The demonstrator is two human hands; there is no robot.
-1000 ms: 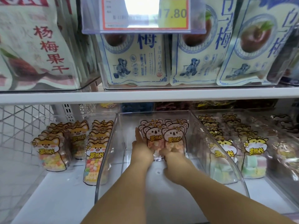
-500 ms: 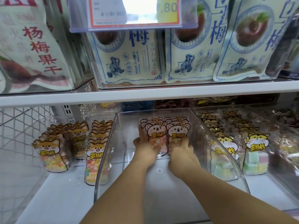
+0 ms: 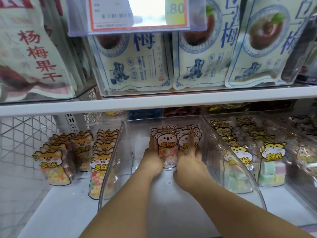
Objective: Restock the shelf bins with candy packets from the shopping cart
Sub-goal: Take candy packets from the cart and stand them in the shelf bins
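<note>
Both forearms reach forward into the clear middle bin (image 3: 171, 117) on the lower shelf (image 3: 60, 212). The left hand (image 3: 152, 157) stands on edge, fingers straight and pointing up along the left side of the koala packets (image 3: 167, 143). The right hand (image 3: 190, 162) lies with fingers spread and straight over the front of the right-hand packet of the pair. Neither grip is clenched: both are released and flat against the packets. The packets stand upright at the back of the bin, two side by side with more behind.

Each koala packet bears "罗班长" in yellow. The same name shows on the fox packets (image 3: 51, 162) to the left of the bin and on the yellow animal packets (image 3: 272, 155) in the bin to the right. On the upper shelf a pouch (image 3: 34, 48) reads "杨梅果干" in red, and the pale pouches (image 3: 137, 57) show a blue "梅".

The price tag (image 3: 137, 12) is cut off at the top, with only "80" legible. Both hands are motion-blurred, so the thumbs cannot be made out, and the right packet's lettering is partly covered by fingers.
</note>
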